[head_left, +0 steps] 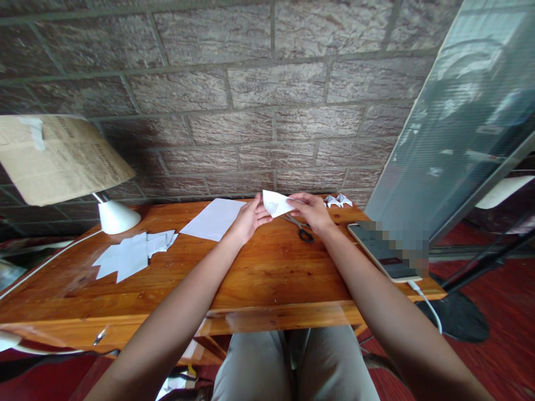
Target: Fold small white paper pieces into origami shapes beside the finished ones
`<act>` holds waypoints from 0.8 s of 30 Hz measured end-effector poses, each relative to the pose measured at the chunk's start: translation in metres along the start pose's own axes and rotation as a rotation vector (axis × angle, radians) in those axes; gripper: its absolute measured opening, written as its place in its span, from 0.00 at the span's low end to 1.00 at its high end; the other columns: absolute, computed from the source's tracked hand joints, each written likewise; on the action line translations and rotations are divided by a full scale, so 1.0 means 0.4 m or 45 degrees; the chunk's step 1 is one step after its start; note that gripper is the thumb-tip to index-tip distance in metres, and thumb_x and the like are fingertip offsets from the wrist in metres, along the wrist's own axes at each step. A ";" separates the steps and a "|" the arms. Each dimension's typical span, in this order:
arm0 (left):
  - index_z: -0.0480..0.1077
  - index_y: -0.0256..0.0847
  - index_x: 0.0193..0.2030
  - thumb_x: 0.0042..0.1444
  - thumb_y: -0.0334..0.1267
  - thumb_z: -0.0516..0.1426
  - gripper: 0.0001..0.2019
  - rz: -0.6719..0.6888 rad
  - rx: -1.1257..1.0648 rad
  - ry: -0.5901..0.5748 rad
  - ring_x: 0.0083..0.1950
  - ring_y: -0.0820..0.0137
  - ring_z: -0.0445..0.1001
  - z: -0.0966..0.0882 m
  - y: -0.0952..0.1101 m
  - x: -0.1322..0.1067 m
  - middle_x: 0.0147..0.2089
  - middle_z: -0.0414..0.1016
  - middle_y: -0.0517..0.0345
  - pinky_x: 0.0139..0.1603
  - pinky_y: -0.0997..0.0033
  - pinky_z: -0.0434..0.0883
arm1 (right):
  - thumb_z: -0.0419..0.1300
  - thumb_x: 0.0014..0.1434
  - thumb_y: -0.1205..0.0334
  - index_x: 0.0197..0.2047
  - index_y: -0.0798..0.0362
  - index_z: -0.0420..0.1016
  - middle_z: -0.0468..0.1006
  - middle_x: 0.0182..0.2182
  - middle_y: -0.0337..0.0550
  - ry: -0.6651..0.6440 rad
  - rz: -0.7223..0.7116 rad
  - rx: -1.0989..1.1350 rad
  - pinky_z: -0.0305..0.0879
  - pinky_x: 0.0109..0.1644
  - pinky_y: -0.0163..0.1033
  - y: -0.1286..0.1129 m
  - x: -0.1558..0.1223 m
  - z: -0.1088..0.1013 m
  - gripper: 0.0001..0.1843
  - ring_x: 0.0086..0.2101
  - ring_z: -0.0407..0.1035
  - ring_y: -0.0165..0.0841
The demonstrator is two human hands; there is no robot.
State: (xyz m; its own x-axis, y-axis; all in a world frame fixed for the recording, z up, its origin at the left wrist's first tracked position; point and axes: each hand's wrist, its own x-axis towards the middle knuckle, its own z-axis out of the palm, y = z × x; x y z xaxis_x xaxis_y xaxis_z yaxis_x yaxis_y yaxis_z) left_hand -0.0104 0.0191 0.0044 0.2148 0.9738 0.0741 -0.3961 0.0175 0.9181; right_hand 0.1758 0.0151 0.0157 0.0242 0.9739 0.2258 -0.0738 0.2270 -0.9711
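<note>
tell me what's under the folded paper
A pair of scissors lies on the wooden desk beneath the folded paper, black handles showing. The blade tips are hidden behind the paper.

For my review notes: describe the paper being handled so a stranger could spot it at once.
On the wooden desk against the brick wall, look near the black-handled scissors. The folded white paper is pinched between the left hand and right hand; unlike the flat sheet nearby, it is raised off the desk.

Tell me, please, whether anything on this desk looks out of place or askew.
The phone lies at the very right edge of the desk, its cable dangling off; the lamp shade sits tilted. Nothing looks spilled or damaged.
</note>
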 end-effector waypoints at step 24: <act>0.77 0.38 0.43 0.49 0.55 0.63 0.23 -0.003 0.114 -0.151 0.44 0.65 0.76 0.007 0.004 -0.015 0.43 0.79 0.48 0.44 0.68 0.72 | 0.64 0.51 0.47 0.35 0.53 0.73 0.78 0.26 0.40 -0.169 -0.344 -0.419 0.65 0.31 0.36 0.021 -0.013 0.022 0.17 0.26 0.69 0.32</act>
State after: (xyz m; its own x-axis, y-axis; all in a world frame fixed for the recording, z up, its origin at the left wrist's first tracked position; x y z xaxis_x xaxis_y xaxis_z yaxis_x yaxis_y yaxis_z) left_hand -0.0100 0.0126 0.0065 0.3221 0.9400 0.1124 -0.3155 -0.0054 0.9489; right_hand 0.1662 0.0119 0.0068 -0.1309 0.8773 0.4618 0.2397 0.4799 -0.8439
